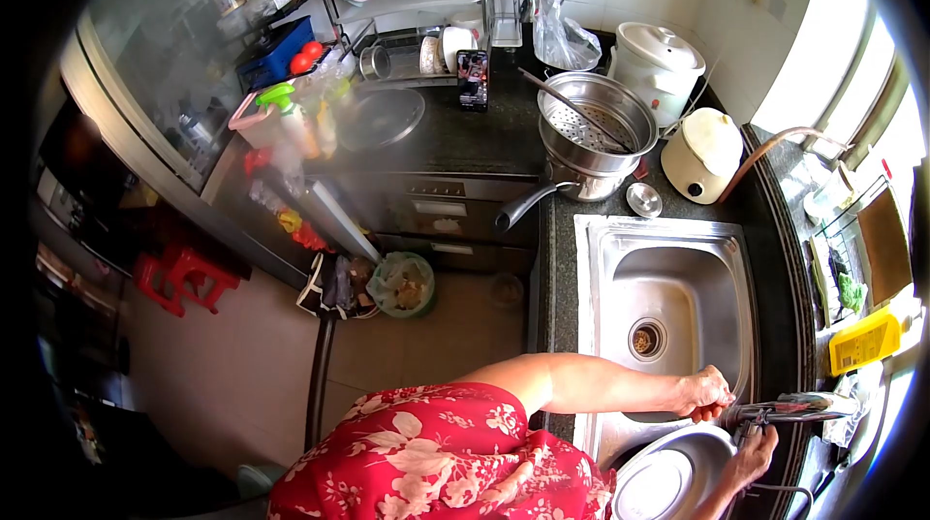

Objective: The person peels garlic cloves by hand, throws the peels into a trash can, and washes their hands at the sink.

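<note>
My left hand [707, 393] reaches across the front of the steel sink [668, 278], its fingers curled together near the right rim. Just below it, my right hand [754, 454] has its fingers bent round the near end of a long, shiny, dark metallic piece [799, 408] that juts over the sink's right edge; I cannot tell what either hand grips. Beneath my hands a round steel basin [712, 470] stands at the sink's near end. Bits of food scrap lie in the drain [646, 338].
Behind the sink stand a steamer pot [557, 147] with a rod across it, a white cooker [659, 60] and a cream kettle [704, 154]. A yellow bottle [865, 341] lies on the right ledge. A lined bin [402, 285] and red stool [184, 278] are on the floor.
</note>
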